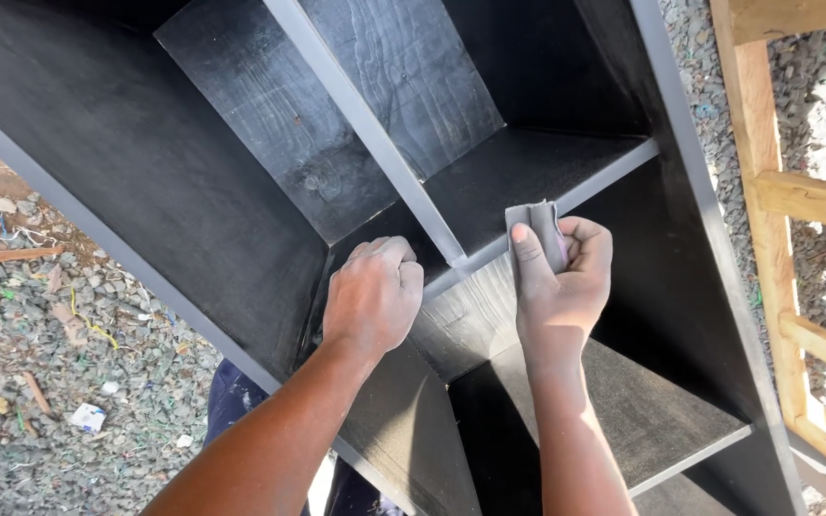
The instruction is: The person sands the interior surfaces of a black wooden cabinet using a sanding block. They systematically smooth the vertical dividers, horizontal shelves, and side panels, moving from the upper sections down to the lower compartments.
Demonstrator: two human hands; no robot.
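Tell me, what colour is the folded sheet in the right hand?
The folded sheet, pinched in the right hand, is grey; the head view shows it.

1. The right hand (558, 287) grips a folded grey sanding sheet (537, 229) against a shelf edge of the black wooden cabinet (145, 162).
2. The left hand (373, 291), closed, rests on the same shelf.
3. A pale wooden frame (795, 201) stands beside it on gravel (59, 392).

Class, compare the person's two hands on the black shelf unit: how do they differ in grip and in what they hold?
1. The right hand pinches a folded grey abrasive sheet; nothing shows in the left hand.
2. The left hand is a closed fist resting on the shelf edge; the right hand's thumb lies straight along the sheet.
Both meet at the same junction of the black shelf unit.
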